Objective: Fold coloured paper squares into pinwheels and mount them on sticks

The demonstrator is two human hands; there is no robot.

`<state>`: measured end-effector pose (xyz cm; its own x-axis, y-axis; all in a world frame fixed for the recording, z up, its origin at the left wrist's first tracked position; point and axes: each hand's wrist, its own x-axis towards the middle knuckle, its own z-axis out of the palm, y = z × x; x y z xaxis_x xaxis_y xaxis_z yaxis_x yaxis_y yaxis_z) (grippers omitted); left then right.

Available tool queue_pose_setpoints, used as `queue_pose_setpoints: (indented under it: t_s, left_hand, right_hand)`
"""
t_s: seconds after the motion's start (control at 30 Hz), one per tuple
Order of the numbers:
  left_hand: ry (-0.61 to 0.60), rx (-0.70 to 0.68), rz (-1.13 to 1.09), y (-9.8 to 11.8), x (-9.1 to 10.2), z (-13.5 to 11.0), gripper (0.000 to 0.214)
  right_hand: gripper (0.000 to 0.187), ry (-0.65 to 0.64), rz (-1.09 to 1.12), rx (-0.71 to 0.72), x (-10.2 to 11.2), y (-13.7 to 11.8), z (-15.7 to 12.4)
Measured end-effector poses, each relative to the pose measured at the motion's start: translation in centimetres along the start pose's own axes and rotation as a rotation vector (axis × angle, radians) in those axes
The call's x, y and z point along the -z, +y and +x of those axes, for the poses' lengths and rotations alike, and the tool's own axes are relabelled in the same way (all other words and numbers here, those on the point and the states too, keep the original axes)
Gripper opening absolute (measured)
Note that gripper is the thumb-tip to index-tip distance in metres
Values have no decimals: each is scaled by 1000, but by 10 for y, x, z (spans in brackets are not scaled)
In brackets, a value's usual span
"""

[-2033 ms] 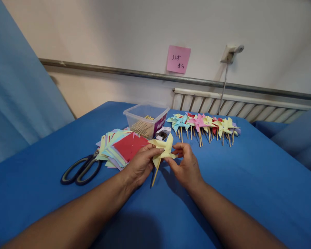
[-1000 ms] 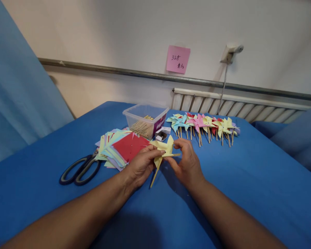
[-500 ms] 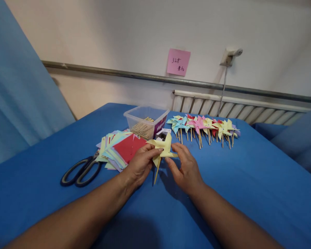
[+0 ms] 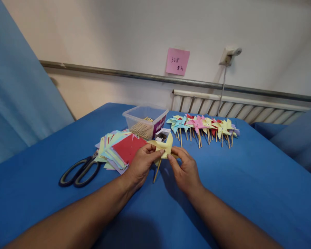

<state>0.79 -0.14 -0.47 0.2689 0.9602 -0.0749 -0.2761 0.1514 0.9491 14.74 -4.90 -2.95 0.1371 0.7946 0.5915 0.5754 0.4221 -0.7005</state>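
Observation:
A pale yellow paper pinwheel (image 4: 166, 147) on a thin wooden stick (image 4: 157, 172) is held up above the blue cloth (image 4: 223, 193). My left hand (image 4: 144, 162) is closed on it from the left, its thumb pressed at the centre of the paper. On the other side, my right hand (image 4: 184, 166) pinches the right blade between thumb and fingers. Just behind the pinwheel sits a small white box (image 4: 162, 134) with small dark pieces inside. To the left of my left hand lies a stack of coloured paper squares (image 4: 126, 148), red on top.
A clear plastic tub (image 4: 134, 119) of wooden sticks (image 4: 143, 128) stands behind the paper. Large scissors (image 4: 79, 171) lie at the left. Several finished pinwheels (image 4: 198, 123) lie in a row at back right. Behind run a radiator (image 4: 235, 105) and a wall rail (image 4: 114, 72).
My right hand has moved left and its fingers have closed on the pinwheel's right blade. My left hand keeps its hold on the pinwheel.

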Motion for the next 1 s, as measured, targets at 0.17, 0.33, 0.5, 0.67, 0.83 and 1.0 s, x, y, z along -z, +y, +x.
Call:
queue_pose_setpoints:
  t_s: [0.17, 0.33, 0.5, 0.67, 0.83, 1.0]
  left_hand:
    - [-25, 24, 20, 0, -1, -1, 24]
    - [-41, 43, -50, 2, 0, -1, 24]
    - [0, 85, -121, 8, 4, 2, 22]
    - [6, 66, -188, 13, 5, 3, 21]
    - [23, 92, -208, 14, 3, 0, 16]
    - [-26, 88, -173, 14, 4, -1, 15]
  right_hand:
    - [21, -35, 40, -35, 0, 2, 2]
    - [25, 15, 122, -142, 1, 1, 2]
    - [37, 128, 381, -499, -2, 5, 6]
    - [35, -223, 559, -636, -16, -2, -2]
    - [28, -428, 687, -674, -24, -10, -9]
    - [32, -418, 735, -651, -19, -7, -4]
